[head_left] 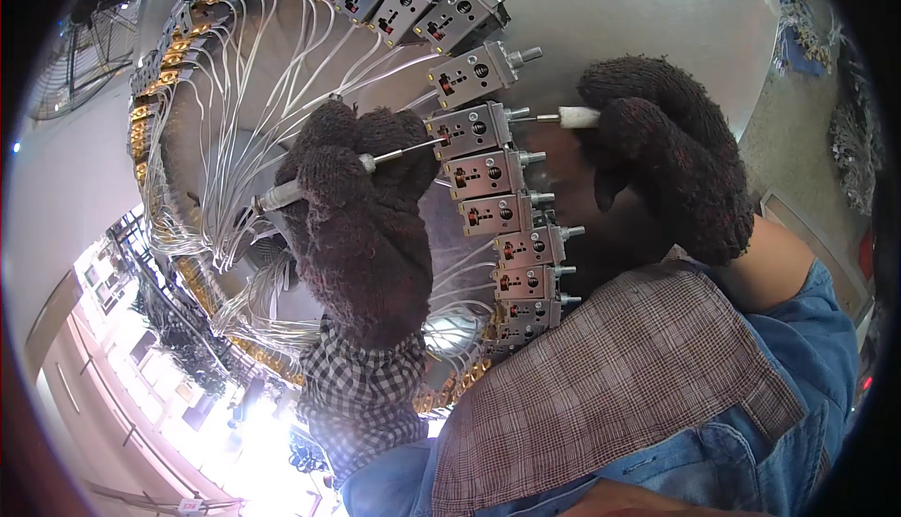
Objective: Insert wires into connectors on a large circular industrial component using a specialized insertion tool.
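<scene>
Dark knitted gloves cover both my hands. My left hand (361,207) is closed round a slim screwdriver (282,196) with a pale handle; its thin shaft points right and its tip meets the face of a small metal thermostat-like unit (466,132). From the right, my right hand (662,142) grips a tool with a white handle (578,117). That tool's thin metal shaft reaches the threaded spindle of the same unit; its exact tip is hard to make out. Similar metal units (483,172) stand in a curved row above and below it.
The units line a round metal fixture with brass-coloured parts (169,76) along its left rim. Many white wires (221,123) bunch inside the ring. A shiny metal surface (657,10) lies beyond, a fan (80,57) stands far left, and blue cloth with wire bundles (798,34) lies far right.
</scene>
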The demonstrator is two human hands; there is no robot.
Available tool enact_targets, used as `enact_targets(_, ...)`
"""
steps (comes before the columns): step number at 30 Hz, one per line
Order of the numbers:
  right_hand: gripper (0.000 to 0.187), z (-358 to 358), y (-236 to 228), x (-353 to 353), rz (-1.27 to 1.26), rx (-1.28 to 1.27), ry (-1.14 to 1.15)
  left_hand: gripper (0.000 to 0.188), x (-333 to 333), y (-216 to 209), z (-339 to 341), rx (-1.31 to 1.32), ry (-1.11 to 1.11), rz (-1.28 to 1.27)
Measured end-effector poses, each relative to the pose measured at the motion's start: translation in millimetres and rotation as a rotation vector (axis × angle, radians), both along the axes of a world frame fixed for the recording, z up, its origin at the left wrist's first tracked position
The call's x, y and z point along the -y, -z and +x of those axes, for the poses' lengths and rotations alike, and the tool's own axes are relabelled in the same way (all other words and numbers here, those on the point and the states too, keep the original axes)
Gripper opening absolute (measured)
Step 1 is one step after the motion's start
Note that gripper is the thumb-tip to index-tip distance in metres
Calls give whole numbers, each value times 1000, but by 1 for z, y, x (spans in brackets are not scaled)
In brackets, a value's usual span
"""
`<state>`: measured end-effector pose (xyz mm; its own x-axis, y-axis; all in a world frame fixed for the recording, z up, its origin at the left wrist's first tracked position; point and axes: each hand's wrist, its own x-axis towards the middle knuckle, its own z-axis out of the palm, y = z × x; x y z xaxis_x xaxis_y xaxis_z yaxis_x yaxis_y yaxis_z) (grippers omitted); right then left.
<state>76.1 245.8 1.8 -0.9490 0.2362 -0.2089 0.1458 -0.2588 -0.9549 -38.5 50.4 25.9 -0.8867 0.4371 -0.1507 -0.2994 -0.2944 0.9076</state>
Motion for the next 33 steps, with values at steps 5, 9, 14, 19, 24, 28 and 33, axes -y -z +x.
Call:
enact_targets(5,37,-3,2,-3,-114,115,-4,35,-7,3,-1,55,-50,-13)
enact_targets(9,31,-8,-1,4,-297,20,6,35,-3,-7,2,81,-140,25)
enact_targets(14,34,-11,29,-1,489,-385,-8,37,0,-4,0,82,-115,-14)
enact_targets(19,44,-11,31,3,769,-492,109,39,-1,1,-3,13,-121,-169)
enact_targets(24,50,-13,17,-1,962,-489,5,42,3,-2,-1,64,-137,-230)
enact_targets(28,56,-12,13,1,1008,-453,18,42,2,-3,1,73,-129,-225)
enact_targets(33,60,-13,23,-8,912,-560,-71,41,-3,-5,0,85,-163,-337)
